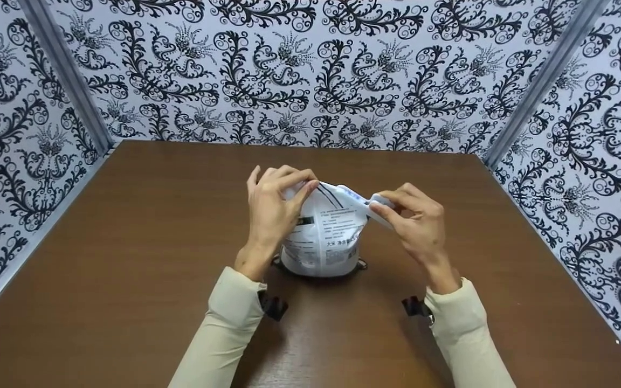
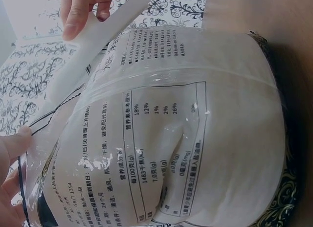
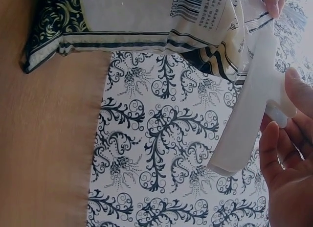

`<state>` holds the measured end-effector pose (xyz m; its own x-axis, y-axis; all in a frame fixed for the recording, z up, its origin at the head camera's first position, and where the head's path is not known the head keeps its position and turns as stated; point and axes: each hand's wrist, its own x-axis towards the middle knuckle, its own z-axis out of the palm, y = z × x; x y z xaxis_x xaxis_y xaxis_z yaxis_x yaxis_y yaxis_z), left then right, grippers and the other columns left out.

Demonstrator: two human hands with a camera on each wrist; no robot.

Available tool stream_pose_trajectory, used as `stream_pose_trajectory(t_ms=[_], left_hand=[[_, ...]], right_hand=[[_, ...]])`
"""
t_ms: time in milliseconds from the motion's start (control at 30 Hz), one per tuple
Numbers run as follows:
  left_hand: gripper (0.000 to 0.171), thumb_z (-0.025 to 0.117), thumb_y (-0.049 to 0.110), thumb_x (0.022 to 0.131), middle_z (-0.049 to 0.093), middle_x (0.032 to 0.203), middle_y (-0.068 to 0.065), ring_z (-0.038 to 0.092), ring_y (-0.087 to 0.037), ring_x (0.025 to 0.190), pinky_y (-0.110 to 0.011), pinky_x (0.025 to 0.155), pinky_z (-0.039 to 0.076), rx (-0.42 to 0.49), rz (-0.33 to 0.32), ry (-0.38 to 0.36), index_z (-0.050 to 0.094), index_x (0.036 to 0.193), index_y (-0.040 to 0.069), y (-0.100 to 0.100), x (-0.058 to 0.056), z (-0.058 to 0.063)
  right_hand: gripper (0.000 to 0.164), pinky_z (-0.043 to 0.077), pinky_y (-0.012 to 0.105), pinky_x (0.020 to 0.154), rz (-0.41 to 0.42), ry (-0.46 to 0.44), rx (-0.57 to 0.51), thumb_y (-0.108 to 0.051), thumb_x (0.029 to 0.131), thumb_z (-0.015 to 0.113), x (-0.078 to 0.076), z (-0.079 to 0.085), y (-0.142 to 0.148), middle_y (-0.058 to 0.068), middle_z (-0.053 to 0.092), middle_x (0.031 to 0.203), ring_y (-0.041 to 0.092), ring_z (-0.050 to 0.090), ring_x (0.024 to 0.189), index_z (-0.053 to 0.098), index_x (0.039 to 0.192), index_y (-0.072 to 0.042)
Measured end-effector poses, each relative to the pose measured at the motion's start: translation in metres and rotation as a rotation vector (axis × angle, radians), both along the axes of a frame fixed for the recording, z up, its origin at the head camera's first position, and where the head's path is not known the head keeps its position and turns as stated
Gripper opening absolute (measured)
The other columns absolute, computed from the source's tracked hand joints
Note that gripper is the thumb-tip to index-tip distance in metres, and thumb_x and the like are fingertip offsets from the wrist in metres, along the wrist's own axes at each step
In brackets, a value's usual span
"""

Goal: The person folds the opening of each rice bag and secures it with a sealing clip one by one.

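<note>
A clear-and-white plastic bag of rice [image 1: 324, 245] stands upright on the table, printed with dark text and a nutrition table. My left hand [image 1: 274, 207] pinches its top edge at the left corner between thumb and fingers. On the right, my right hand [image 1: 419, 221] holds a long white plastic bag clip [image 3: 242, 117] by a short tab on its side, between thumb and fingers. The clip lies slantwise across the bag's top right corner and sticks out past it. How far it grips the film is hidden.
The brown wooden table [image 1: 154, 242] carries the bag near its middle. White panels with black scroll patterns [image 1: 267, 70] enclose the back and both sides, with grey metal posts [image 1: 68, 81] at the corners. A dark wrist camera [image 1: 275, 308] sits at the left cuff.
</note>
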<state>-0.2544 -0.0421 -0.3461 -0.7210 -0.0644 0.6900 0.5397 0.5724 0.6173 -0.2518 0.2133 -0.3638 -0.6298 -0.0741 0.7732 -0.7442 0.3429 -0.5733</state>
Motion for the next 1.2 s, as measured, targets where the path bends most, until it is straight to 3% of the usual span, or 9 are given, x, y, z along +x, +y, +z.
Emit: stream_pose_trajectory(t_ms=[833,1200], left_hand=[[0.014,0.078,0.030,0.091,0.080,0.099,0.005,0.067,-0.018,0.099,-0.059,0.128,0.022,-0.010,0.023,0.015,0.084,0.102,0.023,0.0020,0.0009,0.0009],[0.016,0.077,0.031,0.093,0.079,0.104,0.006,0.067,-0.016,0.103,-0.055,0.129,0.020,0.001,0.009,-0.033,0.080,0.105,0.021,0.0002,-0.0003,0.0009]], right_hand=[[0.020,0.050,0.012,0.062,-0.004,-0.009,0.013,-0.001,0.079,0.088,-0.0005,0.0042,-0.0077,0.010,0.063,0.076,0.003,0.057,0.068,0.083,0.098,-0.003],[0.022,0.051,0.013,0.061,0.006,-0.012,0.002,0.001,0.078,0.088,-0.0010,0.0044,-0.0094,0.010,0.062,0.075,0.003,0.058,0.068,0.082,0.098,-0.002]])
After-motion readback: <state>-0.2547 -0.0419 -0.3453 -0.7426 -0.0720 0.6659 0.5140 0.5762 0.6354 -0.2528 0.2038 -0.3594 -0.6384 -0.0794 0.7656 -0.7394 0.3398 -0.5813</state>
